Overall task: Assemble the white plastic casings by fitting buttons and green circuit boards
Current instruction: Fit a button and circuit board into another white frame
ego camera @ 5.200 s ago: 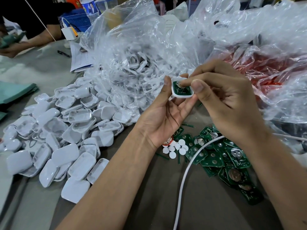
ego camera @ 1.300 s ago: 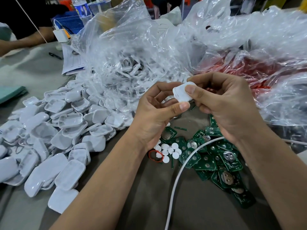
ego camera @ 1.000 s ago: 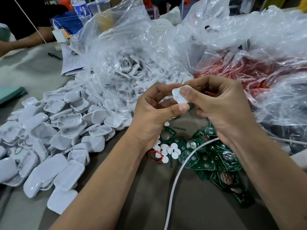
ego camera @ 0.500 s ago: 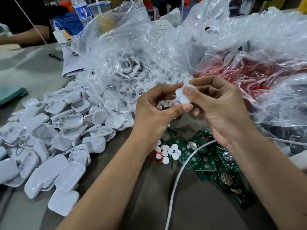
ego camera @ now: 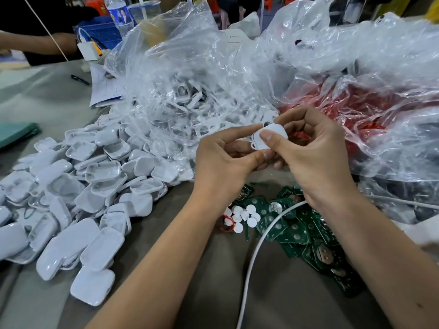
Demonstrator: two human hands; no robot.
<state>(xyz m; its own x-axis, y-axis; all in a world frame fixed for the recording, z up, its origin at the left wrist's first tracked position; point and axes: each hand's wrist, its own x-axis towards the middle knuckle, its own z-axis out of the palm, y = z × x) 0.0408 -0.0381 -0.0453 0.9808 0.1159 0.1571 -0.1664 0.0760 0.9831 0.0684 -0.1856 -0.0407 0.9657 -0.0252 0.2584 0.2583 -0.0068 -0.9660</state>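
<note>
Both hands hold one small white plastic casing (ego camera: 275, 134) above the table, its smooth outer side toward me. My right hand (ego camera: 316, 153) pinches it, thumb pressed on its face. My left hand (ego camera: 223, 162) grips its left edge between forefinger and thumb. Below the hands lie several round white buttons (ego camera: 242, 216) and a heap of green circuit boards (ego camera: 299, 231). A big pile of white casing halves (ego camera: 78, 193) spreads over the left of the table.
A clear plastic bag (ego camera: 190, 86) of white parts lies behind the hands, and another bag with red parts (ego camera: 356, 108) at the right. A white cable (ego camera: 251, 262) runs over the boards. A small red ring (ego camera: 226, 225) lies by the buttons. Another person's arm (ego camera: 35, 43) rests far left.
Five seconds ago the casing showed its green board; the hands have since turned it so the white outer side faces me. In the last second it has shifted only slightly.
</note>
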